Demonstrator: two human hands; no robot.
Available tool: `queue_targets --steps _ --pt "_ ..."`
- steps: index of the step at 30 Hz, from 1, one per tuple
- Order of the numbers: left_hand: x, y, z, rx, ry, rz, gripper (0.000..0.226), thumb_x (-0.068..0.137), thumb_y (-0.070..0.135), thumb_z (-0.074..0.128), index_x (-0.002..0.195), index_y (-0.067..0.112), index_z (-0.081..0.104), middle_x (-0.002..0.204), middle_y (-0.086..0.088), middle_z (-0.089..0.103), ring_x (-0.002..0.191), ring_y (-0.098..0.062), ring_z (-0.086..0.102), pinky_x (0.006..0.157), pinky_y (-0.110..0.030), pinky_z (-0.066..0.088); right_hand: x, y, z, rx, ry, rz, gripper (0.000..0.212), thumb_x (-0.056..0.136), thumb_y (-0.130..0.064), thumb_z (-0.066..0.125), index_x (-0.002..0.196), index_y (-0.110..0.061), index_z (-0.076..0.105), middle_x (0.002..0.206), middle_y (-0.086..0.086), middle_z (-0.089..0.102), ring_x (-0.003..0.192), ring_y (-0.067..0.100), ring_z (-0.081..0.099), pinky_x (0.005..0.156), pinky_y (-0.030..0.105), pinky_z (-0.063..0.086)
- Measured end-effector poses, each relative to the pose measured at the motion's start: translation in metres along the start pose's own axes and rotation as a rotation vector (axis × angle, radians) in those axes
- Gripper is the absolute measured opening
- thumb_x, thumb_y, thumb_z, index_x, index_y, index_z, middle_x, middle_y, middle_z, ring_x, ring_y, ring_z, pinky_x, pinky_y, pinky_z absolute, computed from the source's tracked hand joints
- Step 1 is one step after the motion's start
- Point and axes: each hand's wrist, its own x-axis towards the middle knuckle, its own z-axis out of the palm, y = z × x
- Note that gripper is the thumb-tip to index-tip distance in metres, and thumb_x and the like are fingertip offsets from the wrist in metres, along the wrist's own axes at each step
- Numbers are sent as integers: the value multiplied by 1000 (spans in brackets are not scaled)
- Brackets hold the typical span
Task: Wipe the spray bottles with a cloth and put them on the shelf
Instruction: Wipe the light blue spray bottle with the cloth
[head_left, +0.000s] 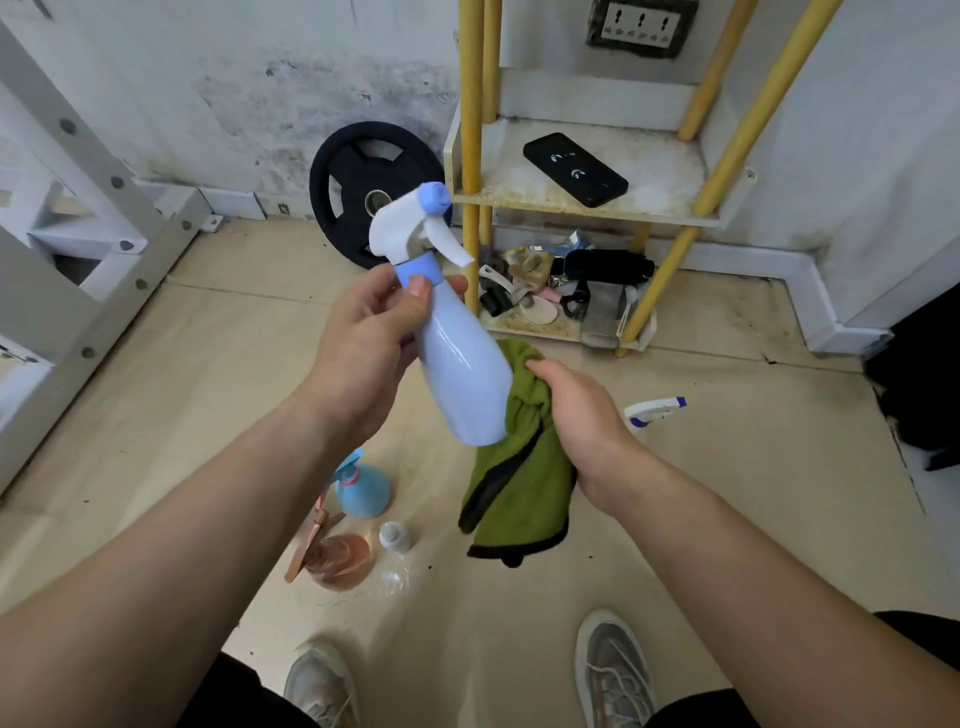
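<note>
We're gripping pale-blue plastic spray bottle (457, 358) at neck w/ left hand (358, 358), tilted to bare its side | right hand (576, 415) bunching green cloth (519, 467) against base, wiping | floor btls waiting: teal (362, 488), amber (337, 561), white-blue (652, 410) | yellow-post shelf (597, 208) ahead, black phone (574, 169) taking space.

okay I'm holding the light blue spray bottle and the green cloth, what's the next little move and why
Probably slide the green cloth in your right hand up along the light blue spray bottle. Your left hand grips its neck, and the cloth touches only the lower body, so the upper part looks unwiped.
</note>
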Motion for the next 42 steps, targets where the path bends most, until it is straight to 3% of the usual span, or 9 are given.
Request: queue_targets --steps 4,10,15,19,24,27,32,37,42 --pt "-2 -1 5 -48 50 0 24 103 19 51 118 4 62 107 -10 68 97 -19 66 87 -35 54 -6 1 7 311 -39 31 26 98 -29 59 96 -12 78 103 13 78 92 28 72 91 44 57" --pt "-6 2 10 50 164 -13 34 100 36 58 125 14 61 99 4 74 103 -14 69 97 -38 53 -7 3 10 295 16 -187 15 95 -15 64 88 -6 73 85 10 72 80 23 68 74 37 58" --pt "-13 -2 19 32 79 -172 30 106 41 42 126 32 62 116 11 72 108 -19 69 93 -43 57 -12 3 16 142 119 -327 21 90 -23 74 94 -43 65 92 -23 72 87 -4 69 75 19 55" --pt "-12 -2 21 -8 120 -225 30 106 40 42 122 26 65 113 6 74 103 -18 70 93 -43 57 -13 6 21 -69 208 -385 37 87 -45 70 121 -40 55 123 -12 56 103 -1 58 88 21 49" --pt "-11 -2 24 38 121 -194 27 107 40 41 111 31 66 105 8 75 94 -14 70 90 -43 58 -16 4 22 -396 271 -476 46 99 -46 55 139 -27 47 125 -7 38 116 16 50 96 30 42" --pt "-11 1 23 80 125 -173 29 106 42 40 108 32 67 102 10 76 92 -12 71 88 -42 59 -13 0 17 -477 258 -525 45 100 -48 50 139 -26 50 126 -3 43 120 22 49 102 42 44" --pt "-14 0 29 93 143 -233 38 104 45 44 86 26 70 83 6 77 80 -13 71 84 -35 54 -10 -7 9 -443 198 -591 37 99 -47 55 133 -30 55 122 -12 47 114 9 50 93 32 41" --pt "-20 2 30 181 -32 -267 40 105 44 42 86 24 70 77 8 76 68 -6 70 61 -18 52 -4 -15 5 -250 218 -559 31 94 -54 56 117 -34 62 110 -10 65 101 9 64 87 42 55" --pt "-27 -4 32 308 -166 -222 38 106 44 40 105 23 72 101 11 77 94 -5 71 81 -18 52 -8 -17 2 -119 315 -599 15 95 -38 67 102 -29 57 92 -13 65 85 4 64 73 30 52"
